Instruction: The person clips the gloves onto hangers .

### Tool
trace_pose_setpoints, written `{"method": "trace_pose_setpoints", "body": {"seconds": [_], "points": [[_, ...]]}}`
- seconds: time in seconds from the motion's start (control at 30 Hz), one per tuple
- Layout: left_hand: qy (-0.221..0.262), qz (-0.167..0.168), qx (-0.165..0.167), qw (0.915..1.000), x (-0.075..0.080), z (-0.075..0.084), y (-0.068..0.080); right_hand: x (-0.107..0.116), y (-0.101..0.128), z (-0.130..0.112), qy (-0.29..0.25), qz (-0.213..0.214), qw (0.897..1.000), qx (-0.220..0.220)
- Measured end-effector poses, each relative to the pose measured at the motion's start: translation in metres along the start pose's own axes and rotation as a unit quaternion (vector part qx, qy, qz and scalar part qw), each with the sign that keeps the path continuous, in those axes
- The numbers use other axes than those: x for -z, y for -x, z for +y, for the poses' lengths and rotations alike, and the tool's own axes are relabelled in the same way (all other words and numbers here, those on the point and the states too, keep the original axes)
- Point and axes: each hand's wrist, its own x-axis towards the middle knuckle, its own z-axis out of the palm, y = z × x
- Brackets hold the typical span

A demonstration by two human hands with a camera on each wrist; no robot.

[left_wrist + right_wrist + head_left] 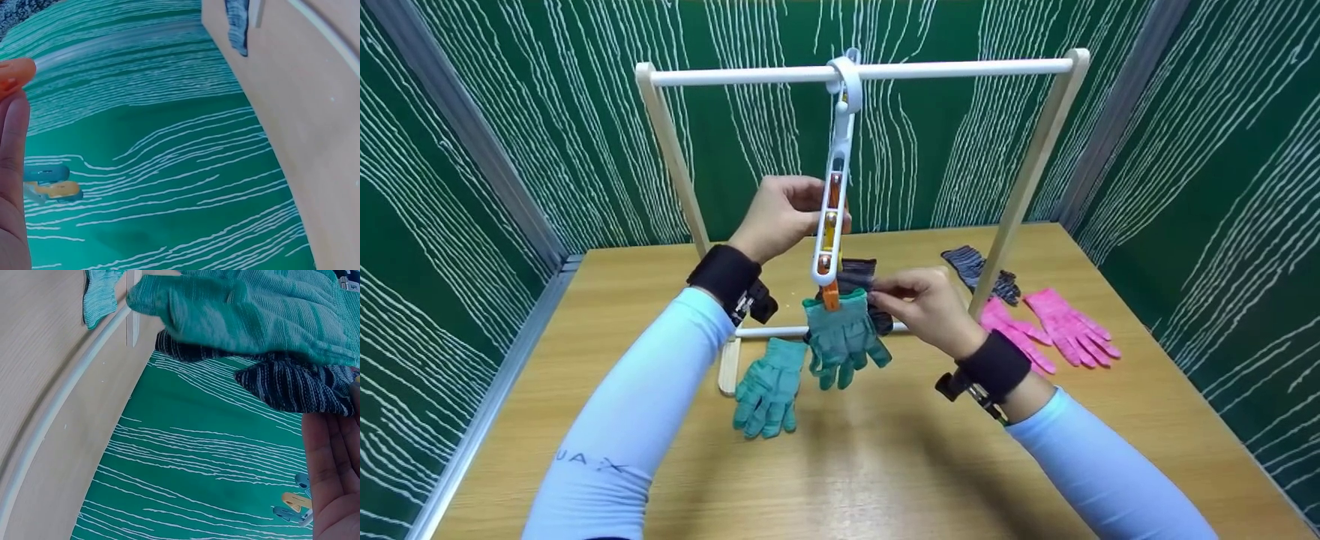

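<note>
Taking the hanging green glove (844, 334) as the centre of your clock, a white hanger (842, 135) rises from it to 12, hooked over the rack's white rail (960, 69). An orange peg (831, 296) at the hanger's near end clips that glove by its cuff, fingers dangling over the table (780, 487). At 11, your left hand (784, 216) has thumb and fingertips closed narrowly about the middle of the hanger, beside its pegs; which peg they squeeze, you cannot tell from here. At 2, your right hand (926, 304) pinches a dark striped glove (859, 274) by its edge, just behind the green one and partly hidden by it; whether a peg grips it too, I cannot tell. A second green glove (769, 386) lies at 8, fingers toward you. Farther off at 2, another dark glove (961, 262) lies partly behind the rack's right leg (1031, 169), with two pink gloves (1069, 326) side by side at 3.
</note>
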Motion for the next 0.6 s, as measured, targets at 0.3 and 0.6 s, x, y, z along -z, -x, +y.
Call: {"method": "trace_pose_setpoints", "body": {"seconds": [0.3, 0.6], "points": [[-0.038, 0.014, -0.017, 0.9991, 0.000, 0.001, 0.001, 0.006, -0.001, 0.000, 0.001, 0.003, 1.000, 0.004], [-0.076, 0.031, -0.022, 0.9964, -0.002, 0.004, 0.001, 0.021, 0.002, 0.006, 0.014, 0.023, 1.000, 0.009]]}}
